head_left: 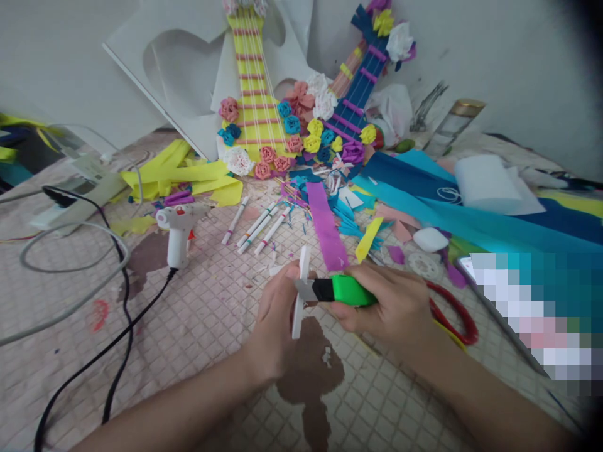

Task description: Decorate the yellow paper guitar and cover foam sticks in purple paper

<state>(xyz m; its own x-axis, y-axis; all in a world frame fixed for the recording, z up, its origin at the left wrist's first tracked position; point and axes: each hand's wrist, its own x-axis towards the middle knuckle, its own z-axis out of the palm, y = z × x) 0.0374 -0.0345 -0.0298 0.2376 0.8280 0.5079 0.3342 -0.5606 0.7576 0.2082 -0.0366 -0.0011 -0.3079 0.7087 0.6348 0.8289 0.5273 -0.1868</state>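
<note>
My left hand is closed on a narrow white foam board strip, held upright on its edge above the table. In my right hand is a green utility knife with a black front part. Its metal blade points left and meets the strip near my left thumb. Whether the blade has cut into the strip, I cannot tell. Just beyond my hands lies a purple crepe paper strip. Red-handled scissors lie partly hidden behind my right wrist.
A white glue gun stands at left, its black cable trailing forward. Several markers lie mid-table. Two paper-flowered toy guitars, one yellow and one blue, lean at the back. A phone lies at right.
</note>
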